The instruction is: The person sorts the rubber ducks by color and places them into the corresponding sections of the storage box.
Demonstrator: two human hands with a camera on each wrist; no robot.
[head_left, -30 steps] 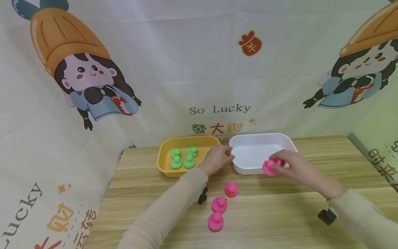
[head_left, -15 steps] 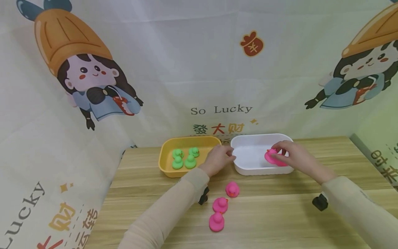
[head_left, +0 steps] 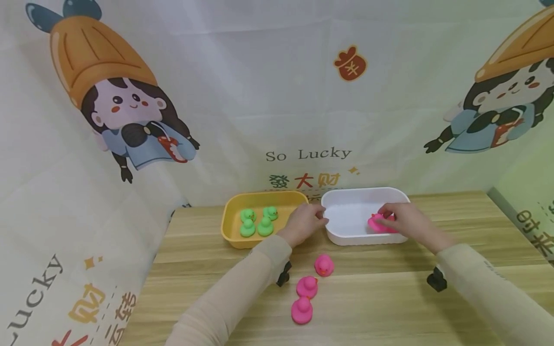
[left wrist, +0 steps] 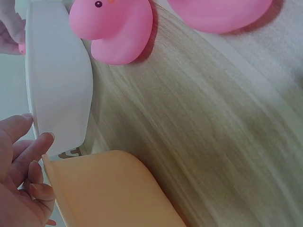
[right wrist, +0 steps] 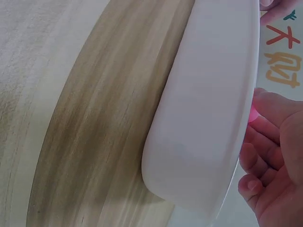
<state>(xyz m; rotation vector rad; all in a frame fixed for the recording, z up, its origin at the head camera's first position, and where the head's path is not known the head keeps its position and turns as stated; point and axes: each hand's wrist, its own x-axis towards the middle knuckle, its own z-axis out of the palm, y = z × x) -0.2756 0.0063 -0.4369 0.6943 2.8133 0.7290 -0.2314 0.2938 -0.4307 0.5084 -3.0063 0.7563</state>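
Right hand (head_left: 404,222) is pinching a pink duck (head_left: 374,224) inside the white tub (head_left: 363,240). Left hand (head_left: 304,221), loosely bent, is resting right by its edge. 3 more pink ducks (head_left: 307,287) are sitting on the table (head_left: 368,300).

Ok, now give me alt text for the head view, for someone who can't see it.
A person's right hand holds a pink duck in a white tray, left hand at its left end. A yellow tray beside it holds four green ducks; three more pink ducks sit on the table.

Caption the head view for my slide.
Right hand holds a pink duck in the white tray; four green ducks sit in the yellow tray.
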